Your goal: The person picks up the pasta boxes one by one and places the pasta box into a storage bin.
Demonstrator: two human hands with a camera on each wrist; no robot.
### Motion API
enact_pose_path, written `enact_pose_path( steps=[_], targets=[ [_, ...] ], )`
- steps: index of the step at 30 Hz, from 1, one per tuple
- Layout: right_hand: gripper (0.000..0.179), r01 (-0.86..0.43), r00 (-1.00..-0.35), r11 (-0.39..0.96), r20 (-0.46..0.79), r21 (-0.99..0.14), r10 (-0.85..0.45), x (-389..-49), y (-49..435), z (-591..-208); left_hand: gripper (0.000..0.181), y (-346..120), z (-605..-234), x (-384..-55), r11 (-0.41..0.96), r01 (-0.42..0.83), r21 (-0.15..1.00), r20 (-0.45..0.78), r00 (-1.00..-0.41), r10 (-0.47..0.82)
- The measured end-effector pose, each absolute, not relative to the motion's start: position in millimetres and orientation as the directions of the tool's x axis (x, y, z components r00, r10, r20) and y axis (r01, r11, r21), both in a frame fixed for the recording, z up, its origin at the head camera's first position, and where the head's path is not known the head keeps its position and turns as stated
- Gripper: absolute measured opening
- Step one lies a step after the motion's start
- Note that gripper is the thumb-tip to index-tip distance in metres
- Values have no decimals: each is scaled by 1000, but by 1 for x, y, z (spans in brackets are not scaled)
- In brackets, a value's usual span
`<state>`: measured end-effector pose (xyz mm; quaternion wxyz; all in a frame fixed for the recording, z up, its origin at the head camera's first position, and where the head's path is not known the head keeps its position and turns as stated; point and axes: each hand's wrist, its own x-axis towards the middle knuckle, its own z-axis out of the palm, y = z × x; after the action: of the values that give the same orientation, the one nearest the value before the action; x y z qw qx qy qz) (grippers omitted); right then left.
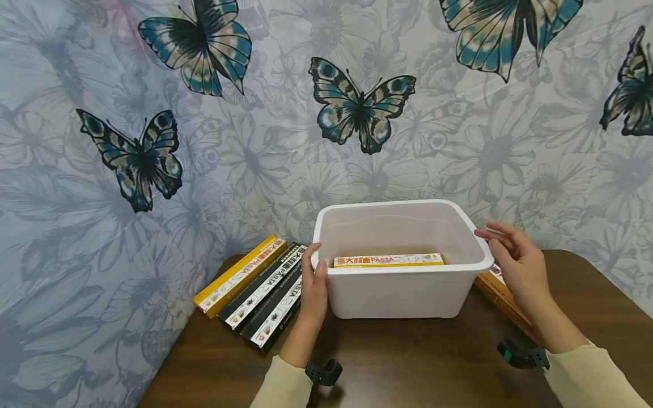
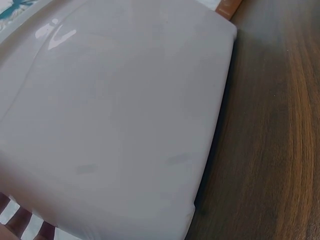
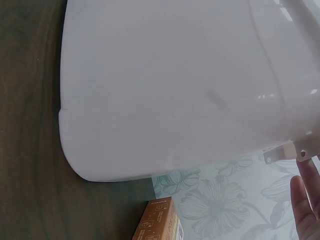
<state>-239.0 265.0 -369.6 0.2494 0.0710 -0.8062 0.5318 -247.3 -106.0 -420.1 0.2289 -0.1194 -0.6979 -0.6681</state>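
Note:
A white plastic bin point(image 1: 398, 292) stands on the brown table, with a yellow and white pasta box point(image 1: 388, 260) showing inside it. My left hand point(image 1: 312, 286) holds the bin's left rim, its thumb and a fingertip at the edge. In the left wrist view, fingers point(image 2: 20, 221) show past the bin's side point(image 2: 115, 110). At the right rim is my right hand point(image 1: 520, 266), fingertips touching the edge. The right wrist view has its fairly straight fingers point(image 3: 301, 202) beneath a tab under the rim.
Left of the bin lie a yellow pasta box point(image 1: 240, 276) and two black pasta boxes point(image 1: 262, 286), side by side. An orange-brown box point(image 1: 502, 300) lies on the right, partly behind my right hand and forearm. A butterfly-patterned wall covering point(image 1: 255, 187) rises behind the table point(image 1: 408, 362).

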Motion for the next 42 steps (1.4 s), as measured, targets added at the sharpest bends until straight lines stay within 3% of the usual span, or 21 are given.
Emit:
enact_pose_path(
  steps=[11,19,42],
  targets=[
    [43,-469,-831,360,541,-807,129,-221,275,-381,46,-107,-421,-248,67,479,876,483,-865,-134],
    [50,-400,-832,503,533,-766,150,-208,292,-393,45,-107,-422,-249,72,486,871,491,-862,-129],
    [49,-301,-849,633,502,-713,162,-189,345,-436,46,-105,-422,-248,68,479,875,483,-864,-142]
  ],
)
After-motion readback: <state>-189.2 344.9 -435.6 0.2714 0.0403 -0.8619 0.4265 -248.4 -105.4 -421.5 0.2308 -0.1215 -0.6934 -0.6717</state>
